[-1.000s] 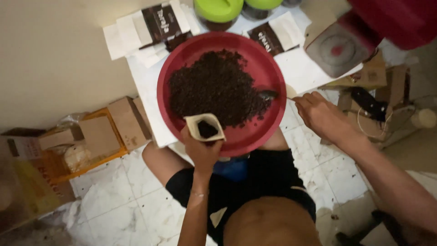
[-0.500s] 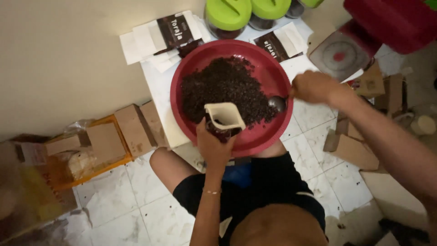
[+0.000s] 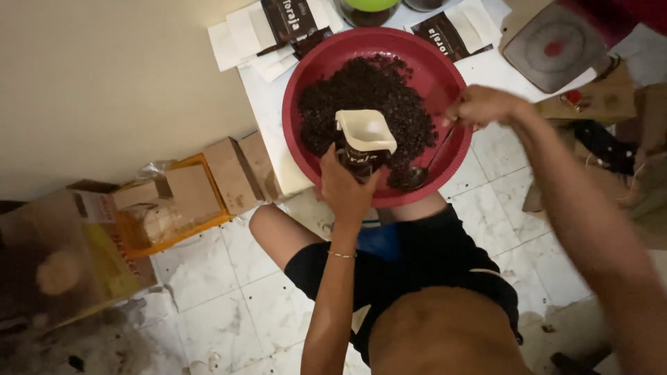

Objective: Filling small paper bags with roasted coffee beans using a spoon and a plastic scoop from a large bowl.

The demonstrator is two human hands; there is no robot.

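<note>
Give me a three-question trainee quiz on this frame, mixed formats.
1. True or false: the left hand holds an open pouch over the red basin.
2. Multiple choice: the right hand grips A) a knife B) a spoon C) a lid.
3. Fill in: the basin holds dark ____.

Key: 1 true; 2 B; 3 beans, apparently coffee.
</note>
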